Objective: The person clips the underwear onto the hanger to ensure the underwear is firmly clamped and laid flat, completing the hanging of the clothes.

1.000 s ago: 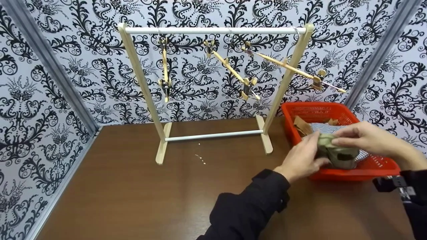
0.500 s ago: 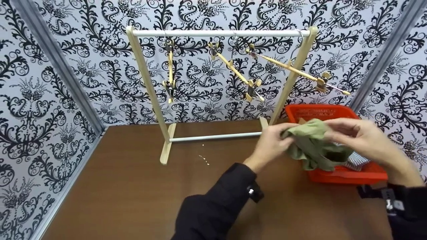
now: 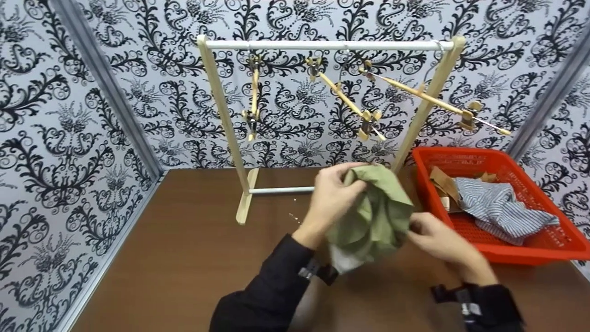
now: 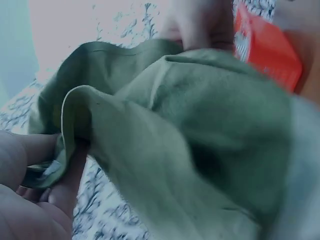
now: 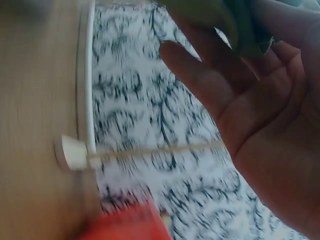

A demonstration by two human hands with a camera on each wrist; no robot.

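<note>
An olive-green cloth garment [image 3: 380, 207] hangs bunched over the table, in front of the rack, with a pale patch at its lower left. My left hand [image 3: 329, 198] pinches its upper left edge. In the left wrist view, thumb and fingers of the left hand [image 4: 37, 185] close on a folded hem of the garment [image 4: 145, 145]. Lower down, my right hand [image 3: 445, 246] is at the garment's right edge. The right wrist view has the cloth [image 5: 240, 25] between the thumb and fingers of the right hand [image 5: 270, 135].
A wooden rack with a white bar [image 3: 299, 44] holds a left hanger [image 3: 254, 92], a middle hanger [image 3: 341, 97] and a right hanger [image 3: 431, 99]. At right stands a red basket [image 3: 539, 256] with striped cloth [image 3: 502, 207] and brown cloth [image 3: 446, 186]. White specks dot the table [image 3: 193, 258].
Both hands have lifted the green garment out of the basket and carried it left over the table. It has partly unfolded, and the striped cloth in the basket is uncovered.
</note>
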